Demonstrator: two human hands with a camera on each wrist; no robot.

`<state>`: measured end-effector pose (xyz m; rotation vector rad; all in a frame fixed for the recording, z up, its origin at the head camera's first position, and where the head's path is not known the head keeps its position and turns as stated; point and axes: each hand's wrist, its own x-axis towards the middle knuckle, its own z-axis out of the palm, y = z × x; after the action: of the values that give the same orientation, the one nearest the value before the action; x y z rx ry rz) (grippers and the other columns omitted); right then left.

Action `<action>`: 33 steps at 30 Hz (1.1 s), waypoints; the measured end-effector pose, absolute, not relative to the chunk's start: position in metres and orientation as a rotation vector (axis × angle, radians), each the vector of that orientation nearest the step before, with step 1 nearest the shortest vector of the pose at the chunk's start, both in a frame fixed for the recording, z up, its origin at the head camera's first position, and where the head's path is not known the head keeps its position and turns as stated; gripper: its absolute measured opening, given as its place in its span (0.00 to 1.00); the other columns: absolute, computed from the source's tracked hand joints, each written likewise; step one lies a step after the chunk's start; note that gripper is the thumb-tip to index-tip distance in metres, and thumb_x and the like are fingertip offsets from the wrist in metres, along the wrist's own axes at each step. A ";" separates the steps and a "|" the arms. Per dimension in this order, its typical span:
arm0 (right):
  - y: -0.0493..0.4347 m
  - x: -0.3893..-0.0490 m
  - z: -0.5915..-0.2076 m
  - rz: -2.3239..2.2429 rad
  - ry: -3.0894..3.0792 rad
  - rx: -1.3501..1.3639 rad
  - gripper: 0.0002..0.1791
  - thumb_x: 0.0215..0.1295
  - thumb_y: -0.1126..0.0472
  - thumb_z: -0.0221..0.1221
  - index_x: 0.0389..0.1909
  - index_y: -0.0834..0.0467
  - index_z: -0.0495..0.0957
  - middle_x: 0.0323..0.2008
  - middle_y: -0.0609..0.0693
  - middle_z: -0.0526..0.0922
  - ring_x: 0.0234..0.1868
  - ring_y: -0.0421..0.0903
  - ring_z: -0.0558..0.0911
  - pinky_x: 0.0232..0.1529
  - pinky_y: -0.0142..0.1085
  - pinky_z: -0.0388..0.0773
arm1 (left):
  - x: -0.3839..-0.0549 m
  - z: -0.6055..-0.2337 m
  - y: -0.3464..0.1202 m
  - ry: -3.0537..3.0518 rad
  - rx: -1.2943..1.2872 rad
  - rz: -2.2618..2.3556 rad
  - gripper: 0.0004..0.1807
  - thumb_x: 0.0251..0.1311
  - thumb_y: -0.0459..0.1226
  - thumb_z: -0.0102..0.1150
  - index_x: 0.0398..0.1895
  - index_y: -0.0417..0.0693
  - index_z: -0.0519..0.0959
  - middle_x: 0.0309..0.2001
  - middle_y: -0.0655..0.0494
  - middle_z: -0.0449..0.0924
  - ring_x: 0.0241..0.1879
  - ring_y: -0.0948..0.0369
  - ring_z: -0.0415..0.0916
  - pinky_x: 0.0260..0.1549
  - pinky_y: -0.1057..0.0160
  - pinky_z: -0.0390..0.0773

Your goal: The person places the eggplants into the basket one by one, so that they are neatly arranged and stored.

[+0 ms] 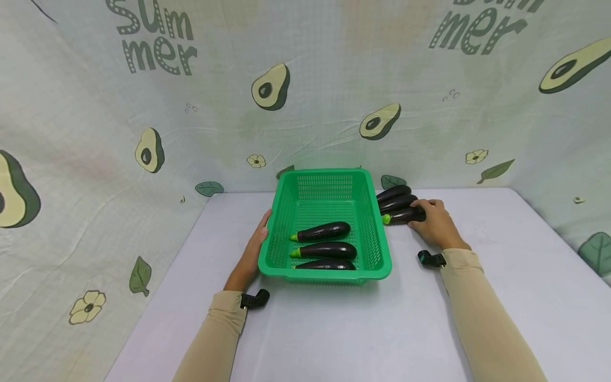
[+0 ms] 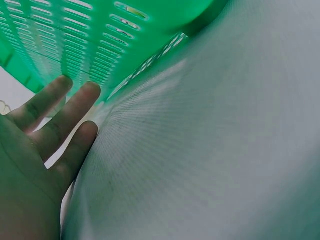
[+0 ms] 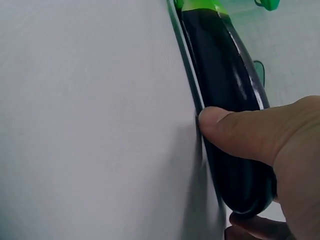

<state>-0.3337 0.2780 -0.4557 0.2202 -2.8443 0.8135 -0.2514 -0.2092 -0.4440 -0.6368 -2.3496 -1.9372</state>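
Note:
A green plastic basket (image 1: 324, 274) stands on the table with three dark eggplants (image 1: 329, 249) lying inside, their green stems to the left. My left hand (image 1: 253, 249) is at the basket's left side; in the left wrist view its fingers (image 2: 75, 112) are extended and spread by the slotted wall. To the right of the basket, my right hand (image 1: 434, 223) grips the blunt end of an eggplant (image 1: 403, 215). Its thumb (image 3: 240, 130) lies across the dark skin in the right wrist view, with other fingers curled near the rounded end.
Two more eggplants (image 1: 395, 197) lie just behind the gripped one, close to the basket's right wall. A white cloth covers the table (image 1: 343, 334). Behind it hangs a printed curtain (image 1: 324, 95) with avocados, leaves and lettering.

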 end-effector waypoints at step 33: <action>0.288 -0.326 -0.458 1.002 -2.606 0.149 0.35 0.69 0.45 0.63 0.70 0.59 0.67 0.64 0.70 0.70 0.61 0.68 0.71 0.59 0.65 0.64 | -0.260 -0.463 -0.211 -2.316 -0.626 -1.893 0.31 0.80 0.48 0.25 0.82 0.55 0.44 0.80 0.55 0.42 0.77 0.56 0.38 0.71 0.43 0.41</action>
<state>-0.3263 0.2884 -0.4580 0.1489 -2.6058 1.0023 -0.2598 -0.2109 -0.4630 -0.6264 -2.3161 -1.8925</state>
